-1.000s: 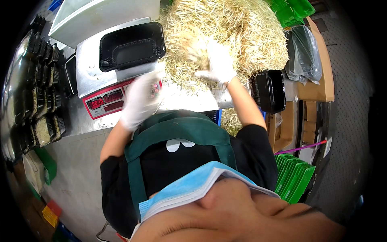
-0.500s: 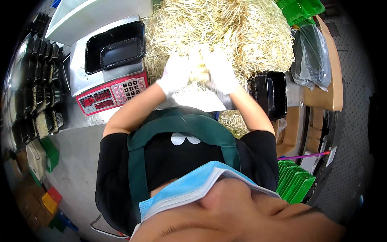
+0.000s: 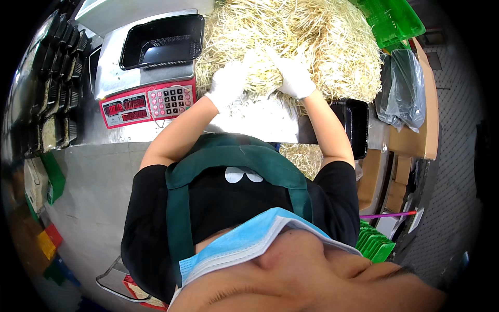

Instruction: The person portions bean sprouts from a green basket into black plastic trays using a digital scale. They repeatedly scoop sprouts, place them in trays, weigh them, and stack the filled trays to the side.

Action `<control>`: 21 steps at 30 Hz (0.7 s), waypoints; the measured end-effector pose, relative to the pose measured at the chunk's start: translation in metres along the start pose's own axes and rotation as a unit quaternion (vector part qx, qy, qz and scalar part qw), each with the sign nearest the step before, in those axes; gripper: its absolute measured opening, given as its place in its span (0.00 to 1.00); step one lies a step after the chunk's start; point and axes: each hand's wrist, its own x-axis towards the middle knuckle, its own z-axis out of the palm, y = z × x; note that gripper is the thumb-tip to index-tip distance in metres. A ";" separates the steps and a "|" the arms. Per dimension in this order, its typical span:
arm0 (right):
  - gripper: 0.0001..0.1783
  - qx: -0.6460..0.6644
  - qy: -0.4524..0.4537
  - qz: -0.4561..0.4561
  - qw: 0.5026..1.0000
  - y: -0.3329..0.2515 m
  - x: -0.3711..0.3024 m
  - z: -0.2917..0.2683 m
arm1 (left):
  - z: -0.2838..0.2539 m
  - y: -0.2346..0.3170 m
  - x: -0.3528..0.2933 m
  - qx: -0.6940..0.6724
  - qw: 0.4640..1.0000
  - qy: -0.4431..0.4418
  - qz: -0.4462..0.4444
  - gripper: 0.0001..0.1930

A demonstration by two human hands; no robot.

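Note:
A big heap of pale bean sprouts [image 3: 306, 31] covers the far part of the work table. At its near edge my left hand [image 3: 230, 86] and my right hand [image 3: 295, 77], both in white gloves, curve round a clump of sprouts [image 3: 261, 75] from either side. Some fingertips are buried in the sprouts or washed out by glare. Left of the heap, an empty black plastic tray [image 3: 163, 41] rests on the steel plate of a red weighing scale [image 3: 148, 104] with a lit display and keypad.
Filled black trays [image 3: 54, 83] are stacked at the far left. Nested black trays [image 3: 357, 125] stand by my right forearm. Beyond them are grey plastic bags [image 3: 403, 93], a cardboard box [image 3: 429, 119] and a green crate [image 3: 392, 21]. A white bin [image 3: 140, 9] sits behind the scale.
My hands have moved slightly farther from my body and a little apart, with the clump still between them. The whole view has shifted a little. The tray remains on the scale.

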 end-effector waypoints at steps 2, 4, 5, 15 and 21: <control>0.52 -0.031 -0.012 -0.002 0.999 -0.007 -0.007 -0.015 | -0.010 0.004 -0.010 -0.013 1.000 0.002 -0.009 0.33; 0.50 -0.068 -0.012 -0.005 0.998 0.004 -0.013 -0.016 | -0.026 0.007 -0.018 -0.032 0.995 -0.080 -0.052 0.33; 0.49 -0.089 -0.010 -0.005 0.996 0.012 -0.017 -0.021 | -0.033 0.008 -0.021 -0.041 0.989 -0.119 -0.071 0.33; 0.62 0.130 -0.080 0.218 0.964 -0.012 0.024 -0.016 | 0.019 0.000 -0.041 0.045 0.995 0.048 0.075 0.35; 0.77 0.223 -0.034 0.111 0.968 -0.045 0.025 -0.010 | 0.023 -0.009 -0.043 -0.027 0.994 0.051 -0.095 0.34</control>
